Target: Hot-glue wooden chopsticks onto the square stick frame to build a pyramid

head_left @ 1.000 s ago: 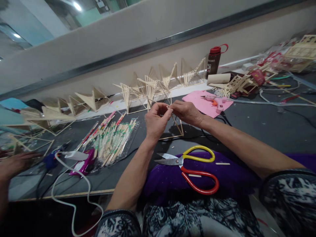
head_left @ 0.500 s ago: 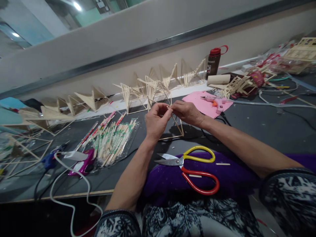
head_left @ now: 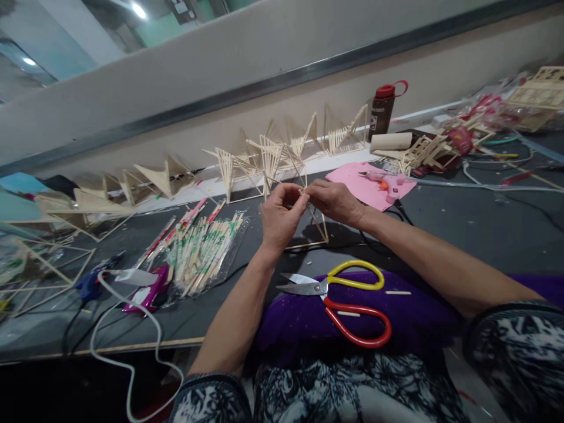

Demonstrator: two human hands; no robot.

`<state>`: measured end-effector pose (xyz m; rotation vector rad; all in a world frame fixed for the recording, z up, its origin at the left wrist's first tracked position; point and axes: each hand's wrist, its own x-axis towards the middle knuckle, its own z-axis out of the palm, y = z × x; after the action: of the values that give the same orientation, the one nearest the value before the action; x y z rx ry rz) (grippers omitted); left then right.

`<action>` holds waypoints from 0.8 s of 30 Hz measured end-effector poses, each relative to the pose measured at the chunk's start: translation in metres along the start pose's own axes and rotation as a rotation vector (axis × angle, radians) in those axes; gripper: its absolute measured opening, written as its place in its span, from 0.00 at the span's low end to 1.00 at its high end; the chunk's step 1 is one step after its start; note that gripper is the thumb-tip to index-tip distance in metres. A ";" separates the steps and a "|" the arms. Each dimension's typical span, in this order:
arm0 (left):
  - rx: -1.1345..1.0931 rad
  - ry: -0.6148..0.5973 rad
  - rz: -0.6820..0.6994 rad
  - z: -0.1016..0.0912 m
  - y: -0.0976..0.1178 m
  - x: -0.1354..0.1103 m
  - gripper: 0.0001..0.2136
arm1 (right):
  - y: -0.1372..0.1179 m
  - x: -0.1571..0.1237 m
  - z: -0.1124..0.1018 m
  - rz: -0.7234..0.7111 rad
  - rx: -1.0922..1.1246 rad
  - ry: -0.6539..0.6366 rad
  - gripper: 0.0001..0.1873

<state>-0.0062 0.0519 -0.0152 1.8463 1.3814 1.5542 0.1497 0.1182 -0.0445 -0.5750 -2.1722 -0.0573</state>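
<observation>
Fingers pinched, my left hand (head_left: 282, 218) and my right hand (head_left: 335, 201) meet at the top of a thin wooden stick frame (head_left: 307, 243). A pale stick end shows between the fingertips; the exact joint is mostly hidden by them. The frame's lower bar and slanting side sticks show below and behind my hands, on the dark table. Nearer to me, scissors (head_left: 318, 288) with one yellow and one red handle lie with blades slightly apart on a purple cloth (head_left: 291, 320). Short cut sticks (head_left: 398, 292) lie beside them.
Stick models (head_left: 273, 155) line the wall behind. A pink glue gun (head_left: 388, 182) rests on pink paper (head_left: 343, 175) at right, near a bottle (head_left: 381, 111). Packaged chopsticks (head_left: 207, 252), a blue glue gun (head_left: 90, 285) and a white cable (head_left: 132, 367) are at left.
My hands keep almost the same pinch at the top of the frame, with barely any shift. The scissors and other things stay where they were.
</observation>
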 end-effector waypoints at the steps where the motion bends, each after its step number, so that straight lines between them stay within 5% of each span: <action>1: 0.002 -0.001 0.003 0.000 0.000 0.000 0.08 | 0.000 0.000 0.000 0.006 0.004 -0.005 0.12; 24: 0.013 0.022 0.022 0.002 -0.002 0.000 0.07 | -0.002 0.001 0.000 0.032 -0.032 -0.022 0.11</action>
<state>-0.0049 0.0532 -0.0176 1.8634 1.3886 1.5839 0.1487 0.1170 -0.0436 -0.6313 -2.1862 -0.0689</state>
